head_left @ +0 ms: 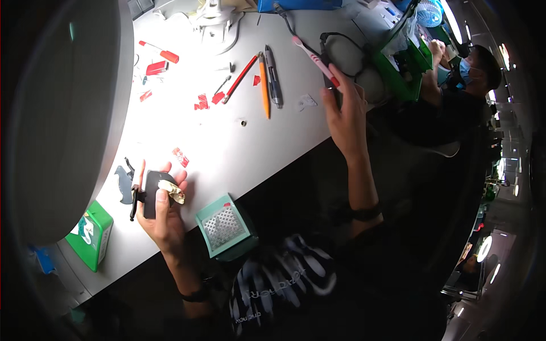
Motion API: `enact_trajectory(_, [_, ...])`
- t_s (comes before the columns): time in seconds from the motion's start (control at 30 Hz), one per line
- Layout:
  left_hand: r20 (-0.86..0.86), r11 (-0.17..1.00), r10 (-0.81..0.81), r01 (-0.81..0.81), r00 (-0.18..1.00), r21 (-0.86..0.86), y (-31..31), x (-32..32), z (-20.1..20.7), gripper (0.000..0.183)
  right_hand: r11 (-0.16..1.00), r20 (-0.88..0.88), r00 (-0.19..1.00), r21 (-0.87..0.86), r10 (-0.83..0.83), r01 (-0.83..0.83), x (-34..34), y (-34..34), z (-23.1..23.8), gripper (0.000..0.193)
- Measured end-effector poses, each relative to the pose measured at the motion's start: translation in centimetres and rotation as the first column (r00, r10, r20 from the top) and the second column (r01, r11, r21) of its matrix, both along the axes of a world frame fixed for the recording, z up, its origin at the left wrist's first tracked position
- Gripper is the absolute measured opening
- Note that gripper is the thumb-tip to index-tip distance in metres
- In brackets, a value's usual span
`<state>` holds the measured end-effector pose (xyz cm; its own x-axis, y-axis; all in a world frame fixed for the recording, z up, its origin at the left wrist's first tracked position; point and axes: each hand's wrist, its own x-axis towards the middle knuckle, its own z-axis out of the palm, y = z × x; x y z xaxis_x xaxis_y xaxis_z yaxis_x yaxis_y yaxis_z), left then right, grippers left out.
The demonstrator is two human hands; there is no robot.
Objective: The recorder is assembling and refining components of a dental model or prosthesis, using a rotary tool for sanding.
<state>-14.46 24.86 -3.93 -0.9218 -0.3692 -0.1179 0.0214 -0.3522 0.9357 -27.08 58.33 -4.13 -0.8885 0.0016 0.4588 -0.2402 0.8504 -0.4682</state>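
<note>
My left hand (162, 221) holds a flat dark grey block (151, 190) with rounded corners, near the table's front edge. A thin black bracket-like piece (135, 196) sticks out at its left side. My thumb presses a crumpled cream-coloured wad (172, 190), like cloth, against the block. Farther right, my right hand (350, 116) reaches over the table with thumb and index finger apart. Between them lies the handle end of a pink and white toothbrush (314, 59), touching or nearly touching the index finger. A dark object (331, 79) sits beneath the handle, partly hidden by my fingers.
A red pencil (241, 79), an orange pencil (264, 88) and a dark pen (273, 77) lie mid-table among red scraps (202, 103). A pale green box (230, 224) stands by the front edge, a green container (94, 234) at left. A person (438, 91) works at right.
</note>
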Motion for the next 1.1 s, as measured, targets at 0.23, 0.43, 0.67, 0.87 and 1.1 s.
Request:
enact_trajectory(0.23, [-0.006,0.999,0.049,-0.049,0.999,0.019,-0.1,0.2,0.4,0.071,0.994,-0.204,0.978,-0.092,0.043,-0.063,2.2,-5.8,-3.2,0.025])
enact_trajectory(0.43, [-0.122,0.997,0.054,-0.06,0.991,-0.044,0.2,0.0,-0.2,0.072,0.978,-0.125,0.974,0.121,0.187,-0.172,2.8,-8.0,-2.2,0.02])
enact_trajectory(0.67, [-0.127,0.998,0.019,-0.011,0.992,0.063,0.8,-0.3,0.5,0.051,0.942,-0.087,0.944,0.143,0.319,-0.305,2.5,-10.1,-2.2,0.018])
enact_trajectory(0.87, [-0.134,0.909,-0.316,0.26,0.939,-0.326,2.0,-1.9,0.0,0.036,0.901,-0.091,0.908,-0.112,0.41,-0.418,2.0,-9.4,-2.5,0.014])
enact_trajectory(1.1, [-0.195,0.747,0.015,-0.141,0.981,-0.649,1.3,-2.9,-1.3,0.026,0.811,-0.083,0.871,-0.332,0.484,-0.482,1.9,-9.0,-2.2,0.012])
